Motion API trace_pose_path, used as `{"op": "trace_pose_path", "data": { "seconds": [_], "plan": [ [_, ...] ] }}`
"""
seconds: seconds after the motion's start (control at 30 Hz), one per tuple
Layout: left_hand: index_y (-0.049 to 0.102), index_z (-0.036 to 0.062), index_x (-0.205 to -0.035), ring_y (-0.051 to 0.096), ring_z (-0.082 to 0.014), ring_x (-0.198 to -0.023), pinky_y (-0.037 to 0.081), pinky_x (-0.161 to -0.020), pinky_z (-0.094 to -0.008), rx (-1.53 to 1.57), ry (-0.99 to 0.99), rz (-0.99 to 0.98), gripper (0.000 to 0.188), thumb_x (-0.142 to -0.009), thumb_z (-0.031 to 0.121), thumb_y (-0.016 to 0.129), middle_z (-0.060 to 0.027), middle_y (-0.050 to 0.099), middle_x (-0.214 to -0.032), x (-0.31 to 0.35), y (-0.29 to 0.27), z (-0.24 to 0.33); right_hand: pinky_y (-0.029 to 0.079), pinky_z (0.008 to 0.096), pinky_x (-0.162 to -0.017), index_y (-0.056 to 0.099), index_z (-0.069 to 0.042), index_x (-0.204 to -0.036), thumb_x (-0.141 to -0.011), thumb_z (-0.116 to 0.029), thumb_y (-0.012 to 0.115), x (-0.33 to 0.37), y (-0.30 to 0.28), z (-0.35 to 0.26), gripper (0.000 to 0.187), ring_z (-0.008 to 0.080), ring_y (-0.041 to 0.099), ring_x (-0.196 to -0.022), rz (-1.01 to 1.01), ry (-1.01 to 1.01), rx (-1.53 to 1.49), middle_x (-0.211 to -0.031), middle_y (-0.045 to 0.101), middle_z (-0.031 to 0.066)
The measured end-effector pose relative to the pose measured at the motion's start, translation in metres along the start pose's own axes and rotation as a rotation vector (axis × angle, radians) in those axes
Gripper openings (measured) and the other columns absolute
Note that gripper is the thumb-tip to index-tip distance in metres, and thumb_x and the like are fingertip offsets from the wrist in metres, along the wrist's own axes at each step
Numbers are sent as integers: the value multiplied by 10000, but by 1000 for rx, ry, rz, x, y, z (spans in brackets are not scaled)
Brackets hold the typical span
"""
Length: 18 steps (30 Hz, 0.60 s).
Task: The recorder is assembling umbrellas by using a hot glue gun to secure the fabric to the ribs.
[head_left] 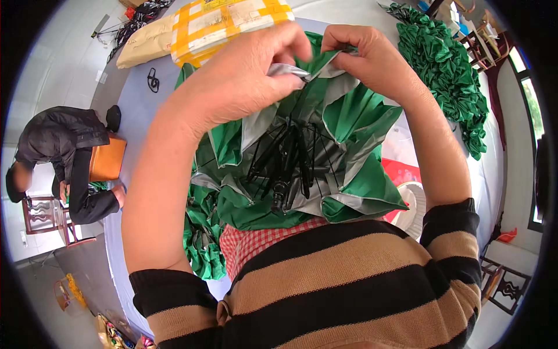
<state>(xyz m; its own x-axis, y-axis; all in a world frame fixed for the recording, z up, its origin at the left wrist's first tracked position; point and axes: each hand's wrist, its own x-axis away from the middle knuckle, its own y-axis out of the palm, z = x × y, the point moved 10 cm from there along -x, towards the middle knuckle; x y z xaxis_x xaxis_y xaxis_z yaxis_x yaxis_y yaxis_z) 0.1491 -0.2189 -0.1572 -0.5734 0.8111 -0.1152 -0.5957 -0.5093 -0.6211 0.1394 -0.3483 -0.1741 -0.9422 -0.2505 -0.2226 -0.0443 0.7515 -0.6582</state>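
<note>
Green, silver-lined umbrella canopy (372, 189) spreads between and below our hands, black ribs (285, 166) beneath the grip. Our right hand (378, 61) pinches its edge; our left hand (229, 78) curls there, thumb and forefinger apart, hold unclear. We seem to be handling the hem; next probably calls for a firm left pinch.

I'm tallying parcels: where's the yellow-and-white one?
In the head view, the parcel sits at top, left of centre, beside the tan package, beyond the left hand.
</note>
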Motion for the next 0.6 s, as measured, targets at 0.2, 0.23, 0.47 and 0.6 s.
{"op": "trace_pose_path", "data": {
  "seconds": [0.2, 0.23, 0.47, 0.6],
  "plan": [
    [492, 45, -844, 616, -366, -692, 488, -610, -440, -582, 340, 581, 186, -775, 24, 663, -156, 605, -728, 7, -30, 16, 388, 257, -669, 472, -6, -813, -864, -50, 625, 3, -1, 4, 167, 72, 405, -725, -10, -18, -13, -720, 430, -17],
    [496, 48, -842, 624, -363, -699, 495, -605, -440, -657, 376, 645, 200, -770, 38, 682, -150, 611, -728, 10, -27, 15, 387, 258, -670, 469, -9, -811, -872, -55, 628, 3, -2, 6, 176, 73, 402, -724, -11, -11, -2, -719, 428, -17],
    [537, 64, -833, 631, -360, -709, 508, -604, -420, -757, 330, 668, 171, -829, 136, 692, -126, 630, -738, 8, -21, -22, 408, 298, -619, 517, -2, -798, -845, -92, 637, 4, -3, 22, 158, 112, 430, -634, 34, -12, 28, -639, 450, 30],
    [580, 75, -819, 640, -297, -664, 505, -585, -400, -760, 279, 650, 174, -833, 208, 692, -99, 632, -707, 3, -21, -34, 391, 293, -618, 486, -8, -792, -845, -101, 634, 5, -4, 31, 182, 107, 399, -644, 36, -21, 10, -647, 403, 19]
  ]
}}
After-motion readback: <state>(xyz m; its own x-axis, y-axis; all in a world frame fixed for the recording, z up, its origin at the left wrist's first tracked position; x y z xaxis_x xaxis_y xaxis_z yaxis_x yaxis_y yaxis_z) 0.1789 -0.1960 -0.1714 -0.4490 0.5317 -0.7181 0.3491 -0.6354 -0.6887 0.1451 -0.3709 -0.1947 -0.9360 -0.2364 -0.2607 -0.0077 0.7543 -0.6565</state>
